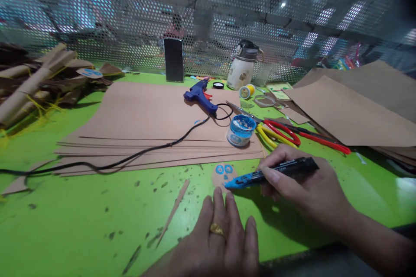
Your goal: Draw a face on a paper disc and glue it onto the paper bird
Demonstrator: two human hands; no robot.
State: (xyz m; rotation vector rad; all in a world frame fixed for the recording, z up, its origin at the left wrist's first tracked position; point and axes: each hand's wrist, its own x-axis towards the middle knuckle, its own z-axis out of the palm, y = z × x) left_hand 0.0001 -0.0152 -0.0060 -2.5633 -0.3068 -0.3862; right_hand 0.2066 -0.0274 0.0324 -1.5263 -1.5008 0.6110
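Paper disc (216, 178) takes centre stage, lying flat on the broad green table (81, 216), just on the near side of a stack of brown sheets (139, 106). Look at the left hand (224, 236): palm down, fingers slightly apart and clamped on nothing, the fingertips at the disc's near edge. And the right hand (300, 188) has thumb and fingers closed round a black marker (253, 178), its blue-smeared end slanting down to the disc's lower right. Behind them an open paint pot (241, 133), blue around the rim, sits on the stack's right side. Down to the small stuff: two blue rings (219, 169) and a blue patch (225, 177) mark the disc's face. It looks like thin card, so it should be feather-light, fairly stiff, quick to skid and easy to crease; the blue may smear if wet, so a bare stretch of rim is the place to pinch or pin it. Now the blind spots: beyond the perforated panel (130, 52) everything is blur, the left wrist runs out at the bottom, fingertips crowd the disc's near edge, and whether the marker's tip actually touches the disc cannot be told.
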